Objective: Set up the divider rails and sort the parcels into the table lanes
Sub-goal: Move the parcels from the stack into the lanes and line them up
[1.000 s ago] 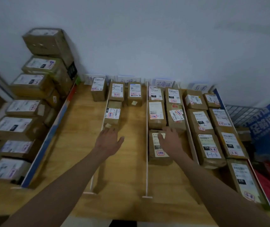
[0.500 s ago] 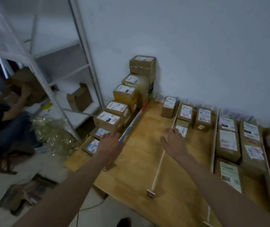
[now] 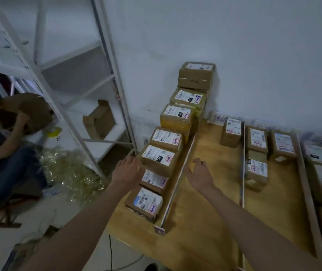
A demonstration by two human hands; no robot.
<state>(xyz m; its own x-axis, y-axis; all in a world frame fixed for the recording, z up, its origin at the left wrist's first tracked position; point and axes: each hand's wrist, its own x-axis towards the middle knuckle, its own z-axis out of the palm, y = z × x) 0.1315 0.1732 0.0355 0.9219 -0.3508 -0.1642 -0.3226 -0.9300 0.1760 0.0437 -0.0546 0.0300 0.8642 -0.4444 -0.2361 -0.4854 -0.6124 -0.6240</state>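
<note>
Both hands reach forward with fingers spread and hold nothing: the left hand (image 3: pixel 128 172) hovers just beside the labelled parcel (image 3: pixel 159 160) marked in red, mid-row in the stepped stack of parcels (image 3: pixel 175 122) running from centre frame to the wall, the right hand (image 3: pixel 199 174) over bare wooden table (image 3: pixel 205 222) just right of the divider rail (image 3: pixel 177 180). Rails look set, so sorting seems under way; the next move likely calls for closing both hands on that parcel's sides and lifting it clear of its neighbours toward a lane at right.
</note>
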